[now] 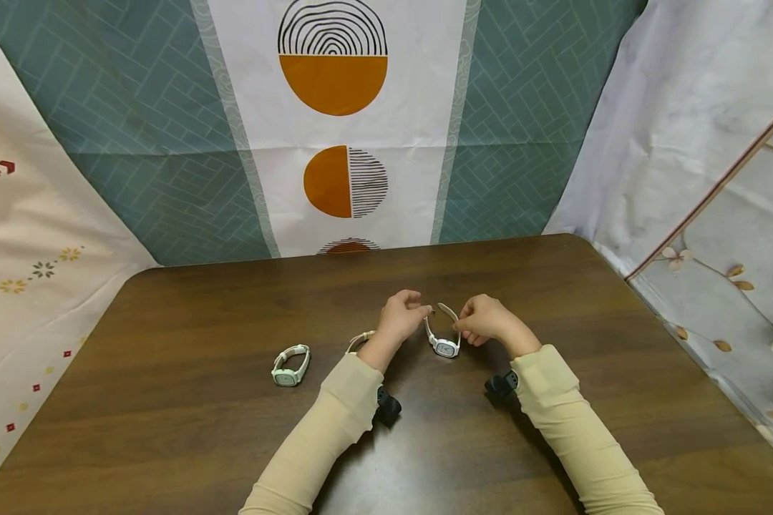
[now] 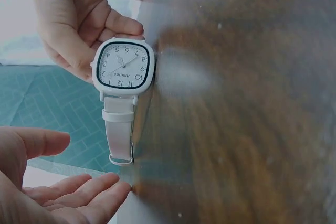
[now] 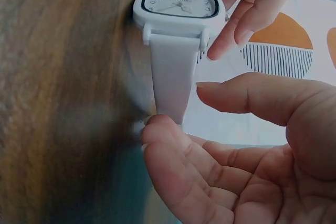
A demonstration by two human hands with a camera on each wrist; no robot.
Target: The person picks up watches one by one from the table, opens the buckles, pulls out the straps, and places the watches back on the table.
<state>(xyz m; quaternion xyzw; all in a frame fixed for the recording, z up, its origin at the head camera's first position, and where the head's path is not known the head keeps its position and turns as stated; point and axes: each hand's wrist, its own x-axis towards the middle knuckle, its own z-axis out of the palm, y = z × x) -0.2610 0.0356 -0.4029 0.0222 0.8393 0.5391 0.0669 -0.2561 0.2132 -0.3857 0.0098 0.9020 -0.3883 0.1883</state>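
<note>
A white wristwatch (image 1: 446, 348) with a squarish face stands on its edge on the table, its strap unfastened and spread upward in the head view. My left hand (image 1: 401, 317) is at the buckle end; its fingers (image 2: 100, 195) are fairly straight, with the thumb well apart from them. At the other strap half is my right hand (image 1: 486, 318). In the right wrist view its fingertips (image 3: 165, 129) overlap the low end of the white strap (image 3: 170, 77), and a gap separates them from the thumb, whose tip is right by the strap's edge.
A pale green watch (image 1: 286, 377), its strap looped, lies to the left on the brown wooden table (image 1: 187, 322). Another watch strap (image 1: 359, 339) shows beside my left wrist, which partly hides it. Patterned cloths (image 1: 412, 193) hang behind the table and on both sides.
</note>
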